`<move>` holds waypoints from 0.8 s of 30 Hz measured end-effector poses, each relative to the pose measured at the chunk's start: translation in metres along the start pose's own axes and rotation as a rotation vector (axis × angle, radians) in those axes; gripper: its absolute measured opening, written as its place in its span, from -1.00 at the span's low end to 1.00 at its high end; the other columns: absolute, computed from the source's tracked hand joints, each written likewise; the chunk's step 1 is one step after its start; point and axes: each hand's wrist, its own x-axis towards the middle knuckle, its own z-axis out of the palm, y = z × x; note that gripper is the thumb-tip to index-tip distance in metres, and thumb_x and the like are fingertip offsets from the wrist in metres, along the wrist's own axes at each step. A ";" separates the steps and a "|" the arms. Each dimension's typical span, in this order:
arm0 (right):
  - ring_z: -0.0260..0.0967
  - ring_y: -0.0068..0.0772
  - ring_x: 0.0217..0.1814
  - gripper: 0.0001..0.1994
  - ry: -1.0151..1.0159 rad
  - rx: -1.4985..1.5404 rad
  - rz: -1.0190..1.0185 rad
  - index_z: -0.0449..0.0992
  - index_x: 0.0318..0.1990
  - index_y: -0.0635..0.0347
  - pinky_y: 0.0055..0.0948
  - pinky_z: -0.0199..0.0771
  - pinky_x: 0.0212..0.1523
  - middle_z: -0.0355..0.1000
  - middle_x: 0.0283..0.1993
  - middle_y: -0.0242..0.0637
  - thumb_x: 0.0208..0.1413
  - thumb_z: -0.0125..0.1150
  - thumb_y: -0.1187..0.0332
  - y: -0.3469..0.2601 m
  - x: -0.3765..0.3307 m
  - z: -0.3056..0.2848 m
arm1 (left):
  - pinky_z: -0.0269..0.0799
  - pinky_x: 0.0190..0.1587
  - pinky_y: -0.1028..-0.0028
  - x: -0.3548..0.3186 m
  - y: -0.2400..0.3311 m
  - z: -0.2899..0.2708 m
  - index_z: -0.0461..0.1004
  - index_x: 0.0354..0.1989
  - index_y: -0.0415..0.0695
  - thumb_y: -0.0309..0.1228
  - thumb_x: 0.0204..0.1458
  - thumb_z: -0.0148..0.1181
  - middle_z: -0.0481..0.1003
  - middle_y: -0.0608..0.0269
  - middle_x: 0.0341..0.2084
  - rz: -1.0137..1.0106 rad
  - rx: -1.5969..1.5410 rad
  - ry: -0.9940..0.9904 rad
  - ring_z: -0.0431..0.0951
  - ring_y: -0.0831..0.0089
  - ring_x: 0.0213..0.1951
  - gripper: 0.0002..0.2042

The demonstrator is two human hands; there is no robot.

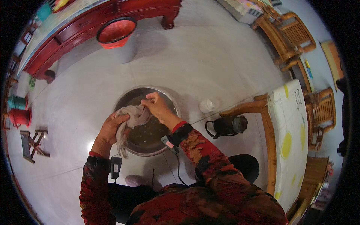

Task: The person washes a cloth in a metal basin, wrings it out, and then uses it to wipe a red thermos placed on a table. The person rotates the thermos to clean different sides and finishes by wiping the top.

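Observation:
A round metal basin (170,101) holding dark water stands on the pale tiled floor in front of me. Over its left rim both hands grip a wet beige cloth (132,117). My left hand (111,129) clutches the cloth's lower left part, and a twisted tail hangs down past the rim. My right hand (157,107) pinches the upper right end above the water. Both sleeves are red and dark patterned, each with a small black device at the wrist.
A clear plastic container (207,105) and a black bag (227,125) lie right of the basin. A wooden table with a white and yellow cover (290,138) stands at right, wooden chairs (290,35) beyond. A red basket (115,33) on a stool, red cabinet (86,26) and small stool (33,144) are to the left.

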 end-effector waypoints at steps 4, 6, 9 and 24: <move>0.44 -0.25 -0.31 -0.70 0.092 -0.107 -0.009 0.44 -0.20 0.23 -0.24 0.44 -0.24 0.46 -0.38 -0.22 0.05 0.24 0.19 0.049 -0.004 -0.033 | 0.41 -0.60 0.59 0.005 -0.005 0.015 0.47 -0.19 -0.24 -0.30 0.11 0.13 0.51 0.26 -0.47 -0.056 0.065 0.115 0.44 0.57 -0.64 -0.76; 0.45 -0.20 -0.31 -0.75 0.152 -0.230 -0.038 0.46 -0.26 0.22 -0.24 0.43 -0.25 0.47 -0.38 -0.19 0.04 0.21 0.23 0.070 -0.004 -0.069 | 0.44 -0.51 0.58 0.004 -0.002 0.023 0.49 -0.21 -0.26 -0.25 0.12 0.15 0.52 0.28 -0.48 0.054 0.431 0.096 0.47 0.56 -0.57 -0.72; 0.44 -0.07 -0.30 -0.85 0.525 -0.517 -0.190 0.47 -0.33 0.18 -0.20 0.41 -0.27 0.46 -0.37 -0.13 0.01 0.17 0.31 0.101 -0.006 -0.132 | 0.46 -0.40 0.53 0.003 0.004 0.031 0.48 -0.17 -0.30 -0.29 0.15 0.12 0.51 0.31 -0.47 0.117 0.560 0.112 0.48 0.56 -0.48 -0.72; -0.11 0.05 0.40 0.16 0.827 -0.564 0.066 -0.22 0.34 0.40 -0.12 -0.08 0.37 -0.17 0.40 0.14 -0.30 0.53 0.13 0.142 -0.025 -0.252 | 0.41 -0.19 0.23 -0.014 0.025 -0.027 0.47 -0.21 -0.25 -0.12 0.15 0.04 0.54 0.09 -0.38 0.301 1.489 0.406 0.50 0.15 -0.32 -0.62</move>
